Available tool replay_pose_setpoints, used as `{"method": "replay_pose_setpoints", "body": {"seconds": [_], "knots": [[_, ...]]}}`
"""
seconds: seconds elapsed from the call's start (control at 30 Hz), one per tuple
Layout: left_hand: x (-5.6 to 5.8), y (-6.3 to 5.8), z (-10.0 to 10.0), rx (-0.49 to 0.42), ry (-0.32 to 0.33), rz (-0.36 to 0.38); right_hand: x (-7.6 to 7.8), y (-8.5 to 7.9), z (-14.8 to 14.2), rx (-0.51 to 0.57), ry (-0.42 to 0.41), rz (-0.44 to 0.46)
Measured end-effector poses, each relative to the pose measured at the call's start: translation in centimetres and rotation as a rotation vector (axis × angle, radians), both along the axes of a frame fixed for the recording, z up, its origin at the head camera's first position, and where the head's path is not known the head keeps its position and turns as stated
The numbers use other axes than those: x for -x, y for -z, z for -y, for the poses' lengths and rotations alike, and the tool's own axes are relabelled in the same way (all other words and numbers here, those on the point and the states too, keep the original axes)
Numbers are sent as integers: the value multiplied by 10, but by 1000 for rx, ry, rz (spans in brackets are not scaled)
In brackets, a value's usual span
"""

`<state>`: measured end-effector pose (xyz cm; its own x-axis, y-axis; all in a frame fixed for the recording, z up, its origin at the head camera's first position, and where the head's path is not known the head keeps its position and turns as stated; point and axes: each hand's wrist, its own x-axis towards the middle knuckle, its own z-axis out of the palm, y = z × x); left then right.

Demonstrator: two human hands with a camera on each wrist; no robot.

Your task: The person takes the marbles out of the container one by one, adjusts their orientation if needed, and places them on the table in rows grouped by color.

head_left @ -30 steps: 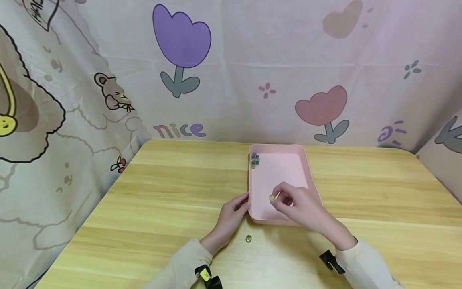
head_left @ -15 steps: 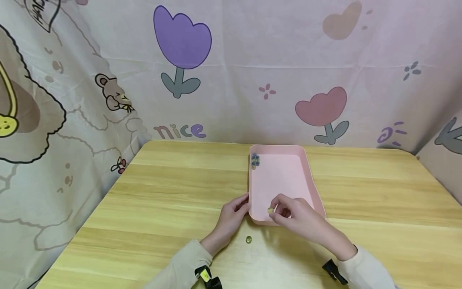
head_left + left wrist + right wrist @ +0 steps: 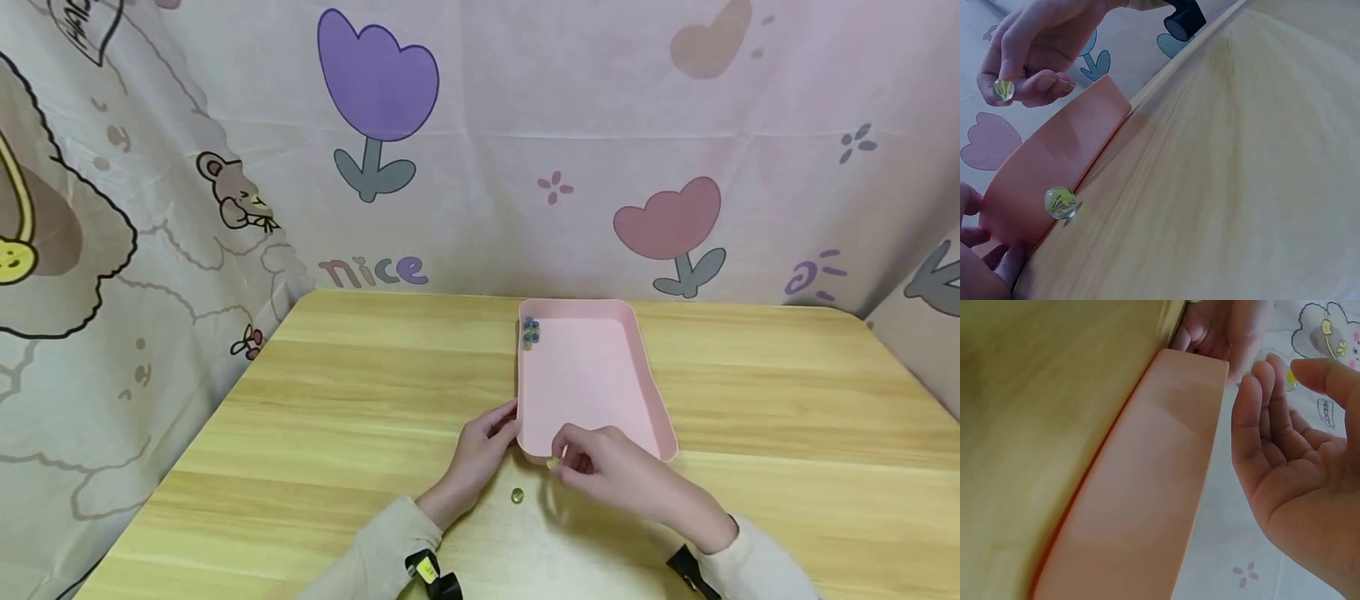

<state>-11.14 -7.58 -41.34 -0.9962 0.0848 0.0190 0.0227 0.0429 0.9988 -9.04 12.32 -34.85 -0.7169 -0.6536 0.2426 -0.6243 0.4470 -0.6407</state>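
A pale pink rectangular tray (image 3: 581,375) lies on the wooden table. My left hand (image 3: 476,454) rests at its near left corner, fingers touching the outer wall. My right hand (image 3: 622,475) is raised over the tray's near edge. It pinches a clear glass marble (image 3: 1004,90) with a yellow-green swirl between thumb and fingertip. Another yellow-green marble (image 3: 517,496) lies on the table just in front of the tray, between my hands and touched by neither. Inside the tray, several blue and yellowish marbles (image 3: 531,332) sit clustered along the left wall near the far corner.
The wooden table (image 3: 360,392) extends to both sides of the tray. A cloth (image 3: 480,167) printed with flowers hangs behind it, and more cloth hangs at the left and right. Black wrist cameras (image 3: 435,577) sit at both of my sleeves.
My right hand has drawn back from above the tray's inside to its near edge, still pinching the marble. The left hand, tray and loose marble stay in place.
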Motion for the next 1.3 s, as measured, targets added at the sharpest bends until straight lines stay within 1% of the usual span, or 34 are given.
{"method": "replay_pose_setpoints", "body": {"seconds": [0.27, 0.33, 0.57, 0.7, 0.87, 1.1, 1.3], "knots": [[0, -1, 2, 10, -5, -8, -1, 5, 6, -33, -19, 54], [-1, -1, 3, 13, -7, -4, -2, 6, 8, -55, -21, 60], [-2, -1, 5, 12, -13, -3, -6, 6, 13, -153, -59, 30], [-3, -1, 6, 5, -14, -3, -9, 9, 15, -185, -70, 56], [-5, 0, 6, 12, -5, 8, -11, 15, 16, -182, -79, 108], [-2, -1, 3, -8, -9, -5, -8, 18, 13, -182, -85, 145], [-1, 0, 0, 14, -3, -4, -4, 19, 5, -118, -103, 242]]}}
